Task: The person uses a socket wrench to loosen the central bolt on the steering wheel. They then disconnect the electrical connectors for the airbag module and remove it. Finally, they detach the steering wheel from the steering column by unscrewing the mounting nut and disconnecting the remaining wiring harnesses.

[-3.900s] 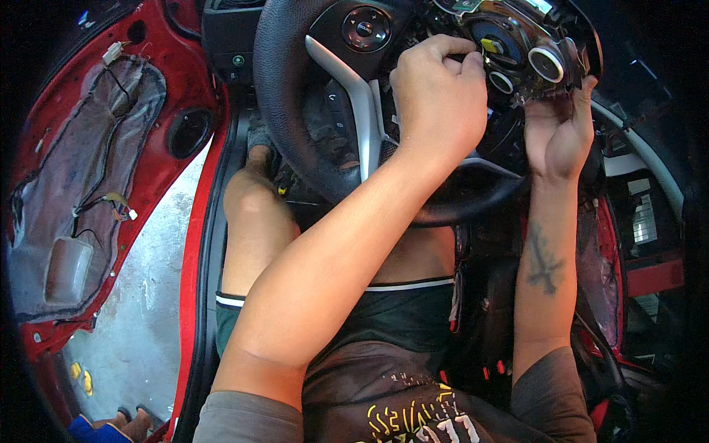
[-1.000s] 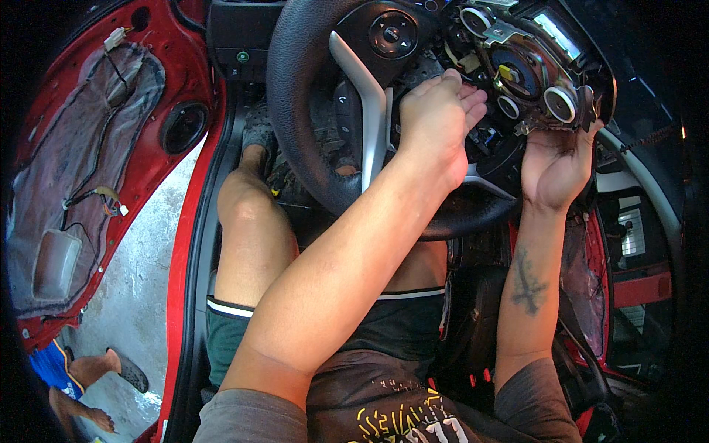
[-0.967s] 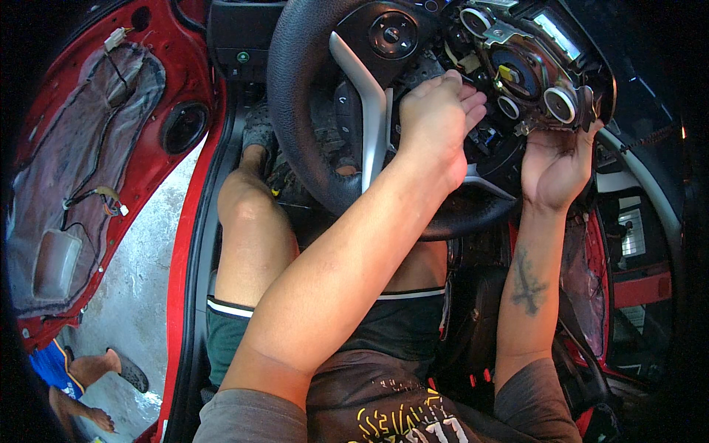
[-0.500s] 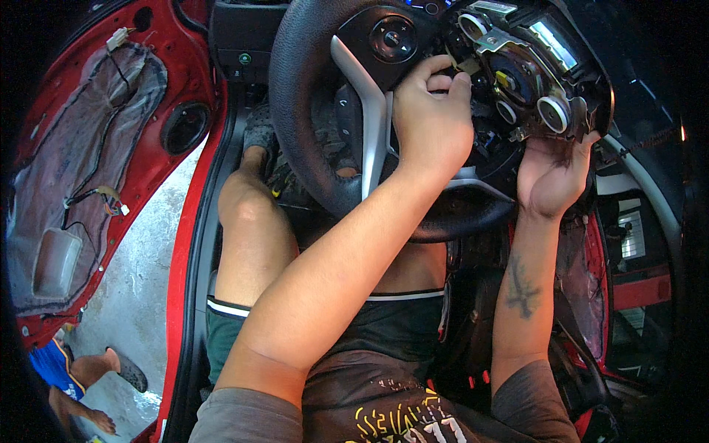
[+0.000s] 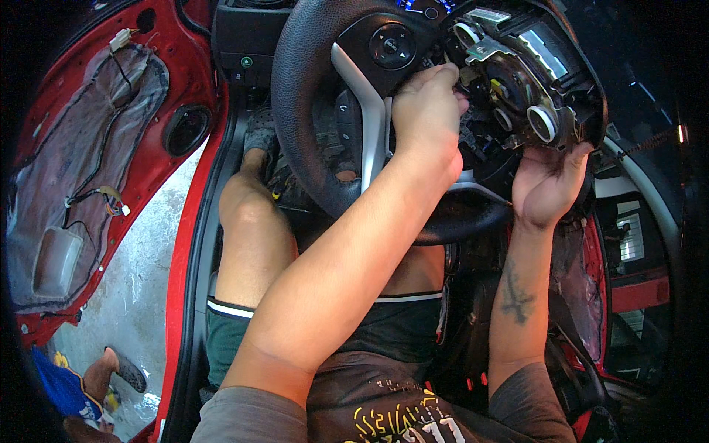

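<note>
My left hand point(image 5: 428, 111) reaches across the spokes of a black steering wheel point(image 5: 290, 111). Its fingers are curled together by the wheel's hub, beside wiring and dark parts; whatever they pinch is hidden. With my right hand point(image 5: 548, 186) I grip the lower edge of a pulled-out dashboard panel point(image 5: 572, 85), fingers behind it and thumb along its right side. The panel sits tilted, baring white rings point(image 5: 542, 124), a metal bracket point(image 5: 484, 50) and a bluish-white rectangular part point(image 5: 541, 52). A small yellow part point(image 5: 498, 87) shows in the middle.
On the left stands an open red car door point(image 5: 188, 70), its trim off, with a loose wire connector point(image 5: 120, 210) and a speaker point(image 5: 186, 129). Beyond the sill, a person in blue point(image 5: 66, 384) is low on the floor. My legs lie under the wheel.
My left hand has turned and drawn slightly down and left, fingers bunched closer. The panel and right hand have shifted a little left. Outside, the person in blue has moved.
</note>
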`<state>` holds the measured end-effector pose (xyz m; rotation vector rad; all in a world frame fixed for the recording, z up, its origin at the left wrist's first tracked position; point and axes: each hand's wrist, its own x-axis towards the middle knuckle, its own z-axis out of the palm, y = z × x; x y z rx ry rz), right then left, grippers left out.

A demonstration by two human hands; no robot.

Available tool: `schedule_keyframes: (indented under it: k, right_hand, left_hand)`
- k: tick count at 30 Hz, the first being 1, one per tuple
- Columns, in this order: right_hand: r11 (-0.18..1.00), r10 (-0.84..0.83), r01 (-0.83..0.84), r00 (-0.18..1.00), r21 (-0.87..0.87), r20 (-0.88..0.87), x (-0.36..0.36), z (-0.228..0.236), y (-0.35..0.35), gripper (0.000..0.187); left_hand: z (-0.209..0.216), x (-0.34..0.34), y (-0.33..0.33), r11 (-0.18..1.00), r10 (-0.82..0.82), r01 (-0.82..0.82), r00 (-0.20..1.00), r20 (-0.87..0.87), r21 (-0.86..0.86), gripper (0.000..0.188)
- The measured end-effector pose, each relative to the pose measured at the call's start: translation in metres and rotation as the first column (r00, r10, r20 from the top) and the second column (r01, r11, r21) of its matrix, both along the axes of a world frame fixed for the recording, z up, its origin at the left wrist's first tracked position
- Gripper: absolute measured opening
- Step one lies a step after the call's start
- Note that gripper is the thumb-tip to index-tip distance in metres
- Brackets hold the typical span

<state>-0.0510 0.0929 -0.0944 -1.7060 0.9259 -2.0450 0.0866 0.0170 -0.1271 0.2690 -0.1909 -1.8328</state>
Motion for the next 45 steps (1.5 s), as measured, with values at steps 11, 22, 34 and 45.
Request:
schedule_keyframes:
  k: [11, 22, 34, 45]
  right_hand:
    - [0.888, -0.413, 0.207, 0.751, -0.410, -0.514, 0.022, -0.007, 0.003, 0.065]
    - [0.952, -0.295, 0.185, 0.771, -0.244, -0.565, 0.025, 0.010, 0.005, 0.089]
    - [0.758, -0.649, 0.430, 0.570, -0.490, -0.503, 0.022, -0.004, -0.021, 0.094]
    - [0.686, -0.725, 0.480, 0.519, -0.548, -0.453, 0.026, -0.008, -0.025, 0.093]
  left_hand:
    - [0.000, -0.014, 0.001, 0.992, 0.115, -0.119, 0.990, -0.085, -0.043, 0.014]
    - [0.015, -0.010, -0.003, 0.999, 0.043, -0.044, 0.998, 0.037, 0.004, 0.017]
    - [0.028, 0.000, 0.001, 0.996, 0.007, -0.014, 0.997, 0.082, 0.083, 0.016]
    - [0.009, -0.010, -0.003, 0.992, 0.126, -0.124, 0.991, 0.054, -0.030, 0.014]
